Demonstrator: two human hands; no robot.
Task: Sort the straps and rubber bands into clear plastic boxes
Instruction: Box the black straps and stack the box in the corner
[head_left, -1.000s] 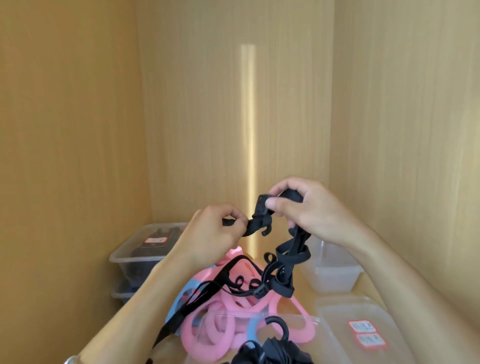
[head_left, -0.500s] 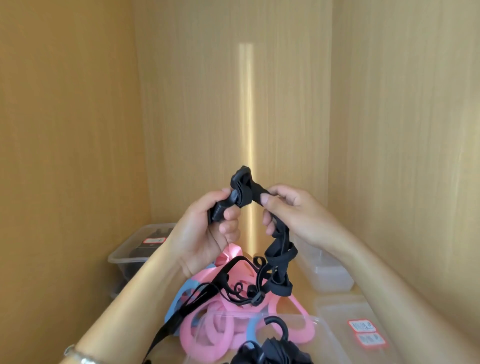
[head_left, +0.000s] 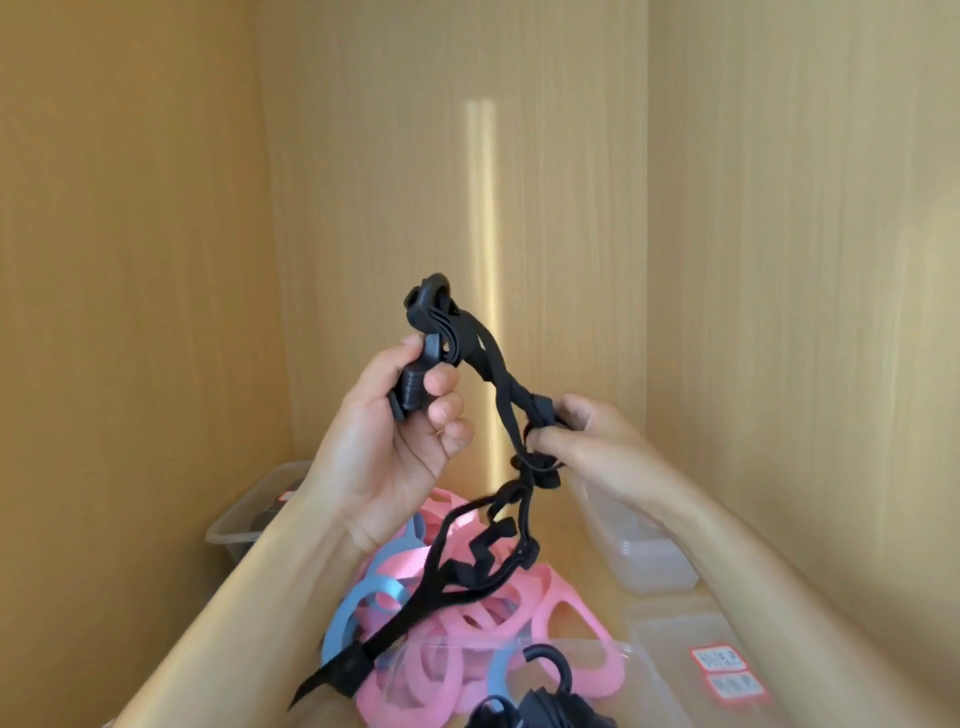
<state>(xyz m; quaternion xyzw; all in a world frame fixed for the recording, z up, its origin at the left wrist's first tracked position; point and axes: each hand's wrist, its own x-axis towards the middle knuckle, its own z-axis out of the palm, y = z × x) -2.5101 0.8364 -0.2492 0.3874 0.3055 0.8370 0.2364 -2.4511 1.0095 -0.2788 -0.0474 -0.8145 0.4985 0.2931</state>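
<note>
Two hands (head_left: 384, 457) (head_left: 597, 447), one black strap (head_left: 498, 384) held up, four clear plastic boxes (head_left: 234, 525) (head_left: 649, 566) (head_left: 670, 639) (head_left: 613, 649)

Left hand (head_left: 387, 447), right hand (head_left: 592, 441), bare forearms (head_left: 249, 597)

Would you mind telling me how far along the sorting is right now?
Done: some black straps lie in the near clear box. In hand: left hand and right hand hold one tangled black strap, its tail dangling. Left: the pink and blue bands lie piled beyond that box.
</note>
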